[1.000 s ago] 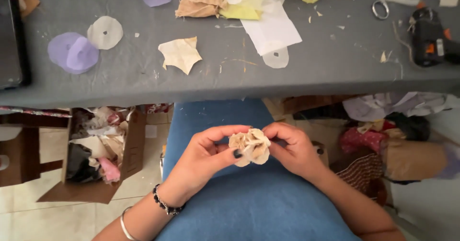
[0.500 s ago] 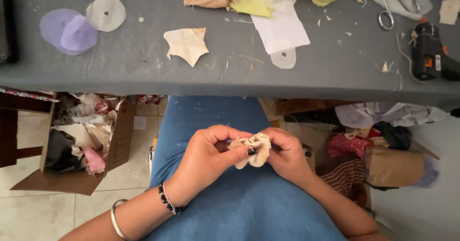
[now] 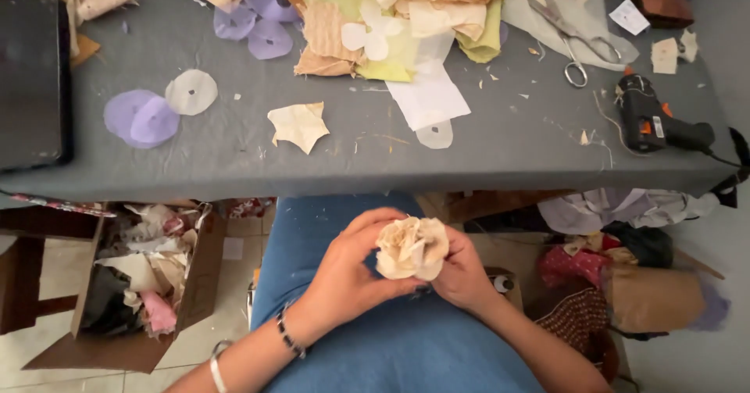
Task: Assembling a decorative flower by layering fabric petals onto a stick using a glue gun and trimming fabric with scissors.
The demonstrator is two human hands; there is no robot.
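Leftmost, a dark flat case point(image 3: 33, 80) lies on the grey table point(image 3: 234, 158), and below the table edge a cardboard box point(image 3: 148, 284) of fabric scraps sits on the floor. Purple fabric circles point(image 3: 141, 119) and a cream circle point(image 3: 192, 91) rest on the tabletop near the case; a ragged cream fabric piece point(image 3: 298, 124) lies just to their right.

Centre, over the blue-clad lap: the left hand point(image 3: 344, 272) — bracelets at its wrist — curls its fingers closed around the left side and underside of a cream fabric flower point(image 3: 412, 248). The flower is held above the lap, below the table edge, petals facing up. The right hand point(image 3: 462, 272) grips the flower's right side from behind, thumb and fingers pressed onto it; both hands are clamped on the same piece, touching it.

Behind, a heap of cream, yellow and purple cloth point(image 3: 391, 18) covers the far table. Further right lie scissors point(image 3: 574, 41) and a black glue gun point(image 3: 652, 123) — well apart from the hands. Bags and bundled fabric point(image 3: 625, 284) stand on the floor at right.
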